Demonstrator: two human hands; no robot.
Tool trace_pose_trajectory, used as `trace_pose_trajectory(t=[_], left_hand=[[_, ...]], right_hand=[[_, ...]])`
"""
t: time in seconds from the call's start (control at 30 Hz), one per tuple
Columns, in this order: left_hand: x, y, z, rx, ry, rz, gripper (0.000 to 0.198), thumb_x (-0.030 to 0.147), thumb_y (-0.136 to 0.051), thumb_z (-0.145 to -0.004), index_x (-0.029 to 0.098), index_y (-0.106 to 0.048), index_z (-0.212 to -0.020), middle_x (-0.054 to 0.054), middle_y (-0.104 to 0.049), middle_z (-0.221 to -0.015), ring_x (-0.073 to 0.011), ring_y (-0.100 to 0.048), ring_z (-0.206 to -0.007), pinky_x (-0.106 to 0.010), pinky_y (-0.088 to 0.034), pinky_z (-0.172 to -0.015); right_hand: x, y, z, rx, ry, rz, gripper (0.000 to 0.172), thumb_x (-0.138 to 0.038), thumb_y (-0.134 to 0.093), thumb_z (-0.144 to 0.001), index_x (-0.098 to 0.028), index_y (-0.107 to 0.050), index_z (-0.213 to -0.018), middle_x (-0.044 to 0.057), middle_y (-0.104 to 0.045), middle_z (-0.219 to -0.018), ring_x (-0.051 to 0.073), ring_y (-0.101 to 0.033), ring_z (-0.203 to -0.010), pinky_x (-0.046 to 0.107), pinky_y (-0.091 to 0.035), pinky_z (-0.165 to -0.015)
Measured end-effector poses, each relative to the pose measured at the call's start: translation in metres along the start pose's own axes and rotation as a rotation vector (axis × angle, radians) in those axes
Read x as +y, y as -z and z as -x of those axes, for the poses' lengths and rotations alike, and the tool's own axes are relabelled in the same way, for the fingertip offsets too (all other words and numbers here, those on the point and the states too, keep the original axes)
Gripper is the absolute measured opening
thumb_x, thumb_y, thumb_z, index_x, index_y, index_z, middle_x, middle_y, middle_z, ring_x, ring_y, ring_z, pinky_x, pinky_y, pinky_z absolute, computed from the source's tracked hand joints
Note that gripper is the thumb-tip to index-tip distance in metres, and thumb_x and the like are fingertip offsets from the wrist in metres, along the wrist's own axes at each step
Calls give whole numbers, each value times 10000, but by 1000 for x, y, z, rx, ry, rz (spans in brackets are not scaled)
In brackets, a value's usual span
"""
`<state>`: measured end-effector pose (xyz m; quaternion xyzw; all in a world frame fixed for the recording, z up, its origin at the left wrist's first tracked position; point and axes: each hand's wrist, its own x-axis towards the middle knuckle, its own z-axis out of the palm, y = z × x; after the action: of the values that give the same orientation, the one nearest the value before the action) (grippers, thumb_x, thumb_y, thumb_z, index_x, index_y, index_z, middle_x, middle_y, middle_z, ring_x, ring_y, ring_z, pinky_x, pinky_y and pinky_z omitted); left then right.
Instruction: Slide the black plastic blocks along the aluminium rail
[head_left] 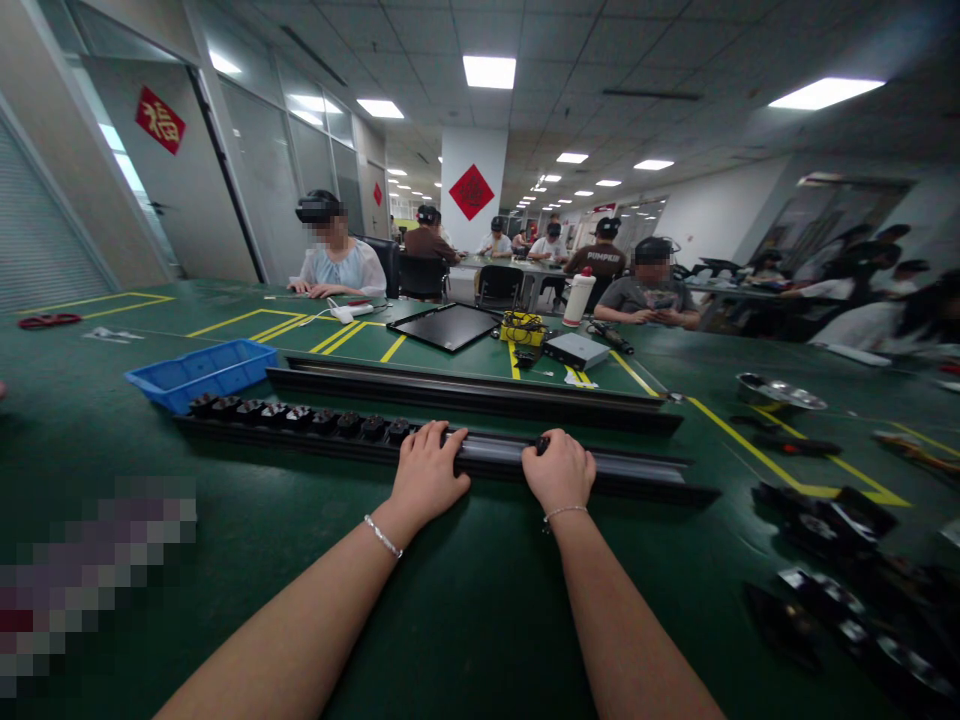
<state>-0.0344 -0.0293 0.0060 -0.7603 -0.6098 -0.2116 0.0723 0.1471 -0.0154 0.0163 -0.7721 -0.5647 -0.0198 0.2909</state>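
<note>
in the head view, the left hand (431, 472) lies palm down over the near black rail (645, 475), around its middle, just to the right of a row of black blocks (322, 420). its fingers are spread, the thumb standing apart from the rest; whether something sits under the palm cannot be told. the right hand (562, 468) is above the same rail, farther right, fingers curled in and pinching a small black block (541, 445), of which only a bit shows. a light strip runs along the inside of the rail between the two hands and on past the right one.

the near rail lies crosswise on the green table (480, 630), and the blocks stand side by side in its left part, up to the left hand. just behind it lies a second black rail (480, 393). a blue bin (206, 372) is by the left end of the rails. farther back are a black panel (446, 326), a yellow box (523, 328) with cables on it, a grey box (576, 350) and a white bottle (577, 300) with a red cap. on the right are a metal bowl (784, 392) and a blurred heap of black parts (832, 530). across the table sit a person in a pale blue top (341, 265) and another in a grey shirt (649, 298).
</note>
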Motion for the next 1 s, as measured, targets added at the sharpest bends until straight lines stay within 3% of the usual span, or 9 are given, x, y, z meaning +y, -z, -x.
trace_pose_trajectory(t=[0.17,0.4,0.63,1.0], left_hand=[[1,3,0,-14,13,-3,587,334,-575,-699,297,-458,-1273,-66,-456,-1341,-264,-350,-1272,-416,-247,-1043],[0,1,0,-9,6,2,591,333,-575,-695,290,-460,-1273,-78,-457,-1336,-271,-357,-1264,-420,-253,-1037],[-2,-2,0,21,-14,-9,596,344,-576,-699,289,-453,-1280,-84,-459,-1329,-264,-361,-1263,-418,-256,-1034],[-3,-4,0,23,-17,-8,611,352,-585,-694,287,-447,-1286,-85,-456,-1327,-269,-367,-1253,-422,-260,-1029]], right_hand=[[1,2,-2,2,7,37,215,-266,-484,-734,-171,-572,-906,91,-629,-948,233,-539,-987,363,-303,-897],[13,14,-10,-148,138,89,209,-375,-473,-779,-215,-562,-880,49,-638,-921,214,-545,-935,328,-341,-793],[15,12,-6,-83,154,69,236,-424,-456,-806,-218,-562,-854,35,-635,-871,204,-545,-916,332,-315,-832],[11,9,-6,-56,97,61,174,-356,-463,-774,-212,-548,-821,39,-634,-860,212,-542,-919,357,-302,-853]])
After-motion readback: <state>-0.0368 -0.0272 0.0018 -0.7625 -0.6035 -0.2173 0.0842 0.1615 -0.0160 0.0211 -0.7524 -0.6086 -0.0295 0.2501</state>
